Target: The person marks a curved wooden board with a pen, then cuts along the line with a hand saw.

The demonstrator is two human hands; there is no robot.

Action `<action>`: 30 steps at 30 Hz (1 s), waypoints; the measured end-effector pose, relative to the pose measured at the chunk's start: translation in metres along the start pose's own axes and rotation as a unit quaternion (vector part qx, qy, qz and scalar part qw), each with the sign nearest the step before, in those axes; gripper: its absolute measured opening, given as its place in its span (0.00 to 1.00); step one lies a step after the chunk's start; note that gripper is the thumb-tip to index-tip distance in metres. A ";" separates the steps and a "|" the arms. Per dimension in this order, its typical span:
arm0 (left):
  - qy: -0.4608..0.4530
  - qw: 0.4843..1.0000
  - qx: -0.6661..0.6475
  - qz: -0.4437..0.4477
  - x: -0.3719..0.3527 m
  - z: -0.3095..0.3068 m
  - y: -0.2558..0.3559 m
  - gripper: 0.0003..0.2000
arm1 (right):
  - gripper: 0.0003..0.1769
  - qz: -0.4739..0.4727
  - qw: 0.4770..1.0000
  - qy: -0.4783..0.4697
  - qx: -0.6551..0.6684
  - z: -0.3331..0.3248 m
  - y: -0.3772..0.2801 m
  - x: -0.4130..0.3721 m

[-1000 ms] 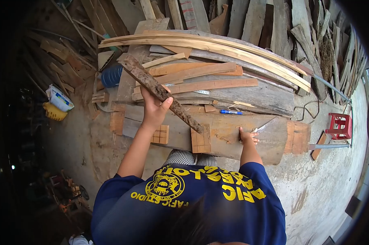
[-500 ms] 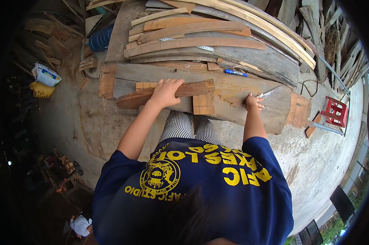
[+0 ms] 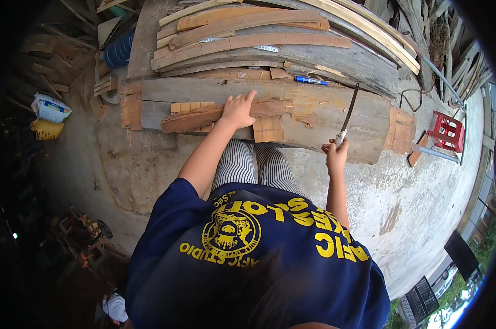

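A rough brown piece of wood [image 3: 196, 118] lies lengthwise on a wide grey plank. My left hand [image 3: 238, 111] grips it from above near its right part, thumb on the near side and fingers stretched over the far side. Two lighter wood blocks, one block [image 3: 268, 129] to the right and another block [image 3: 190, 107] at the left, show from under it. My right hand [image 3: 335, 152] is closed around the whitish handle of a long thin blade [image 3: 350, 108], a knife or small saw. The blade points away from me above the plank, apart from the wood.
The wide plank [image 3: 363, 131] spans my front. Behind it lie several wood strips [image 3: 248, 44] and a blue marker [image 3: 311, 80]. A red plastic stool [image 3: 448, 131] stands at the right, a blue water bottle [image 3: 117, 53] and sacks [image 3: 50, 108] at the left.
The blade has swung from pointing rightward to pointing away from me, as my right hand drew back toward my body. The brown wood has turned slightly under my left hand. The view has shifted.
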State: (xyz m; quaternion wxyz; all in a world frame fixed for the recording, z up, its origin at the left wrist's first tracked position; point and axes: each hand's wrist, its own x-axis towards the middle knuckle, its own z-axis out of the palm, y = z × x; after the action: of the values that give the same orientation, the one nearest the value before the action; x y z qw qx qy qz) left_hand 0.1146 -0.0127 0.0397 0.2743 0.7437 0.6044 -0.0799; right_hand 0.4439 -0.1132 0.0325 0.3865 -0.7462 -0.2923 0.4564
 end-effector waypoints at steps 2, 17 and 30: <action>0.005 1.000 -0.005 0.006 0.000 0.000 -0.001 0.39 | 0.24 0.015 0.996 -0.082 -0.035 0.008 -0.017 -0.026; 0.009 1.000 -0.027 -0.006 -0.004 0.005 0.007 0.42 | 0.14 -0.078 0.926 -0.163 -0.332 0.062 -0.040 -0.073; 0.013 0.984 -0.049 -0.172 0.000 0.020 -0.006 0.18 | 0.11 -0.068 0.898 -0.176 -0.397 0.049 -0.072 -0.082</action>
State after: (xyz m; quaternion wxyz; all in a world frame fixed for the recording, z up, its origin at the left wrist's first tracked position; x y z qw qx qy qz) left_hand 0.1131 -0.0216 0.0209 0.2844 0.6158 0.7297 -0.0867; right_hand 0.3597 -0.1248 0.1167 0.0309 -0.7236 -0.5626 0.3987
